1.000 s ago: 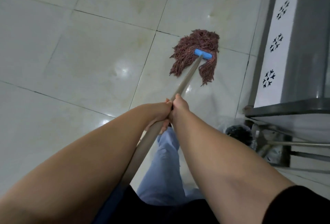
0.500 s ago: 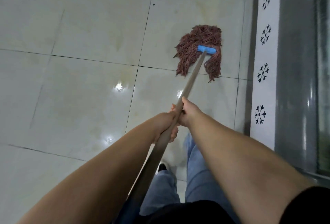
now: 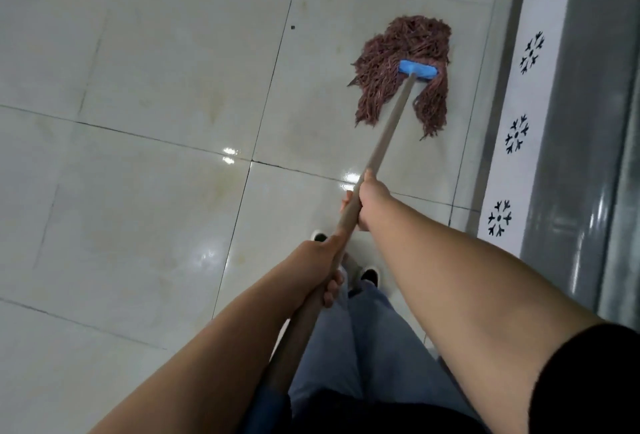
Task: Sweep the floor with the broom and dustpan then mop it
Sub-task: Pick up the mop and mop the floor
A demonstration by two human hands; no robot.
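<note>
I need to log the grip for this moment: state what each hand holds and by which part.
Both hold the mop by its handle: the right hand grips farther down toward the head, the left hand higher up the shaft.

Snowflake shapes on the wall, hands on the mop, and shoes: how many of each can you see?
Snowflake shapes: 4
Hands on the mop handle: 2, left hand and right hand
Shoes: 2
Total: 8

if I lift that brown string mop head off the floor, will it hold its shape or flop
Probably flop: the mop head is loose strands splayed flat on the tiled floor. The floor's sheen suggests it is wet, so likely heavy and dripping. Only the blue clamp looks stiff.
</note>
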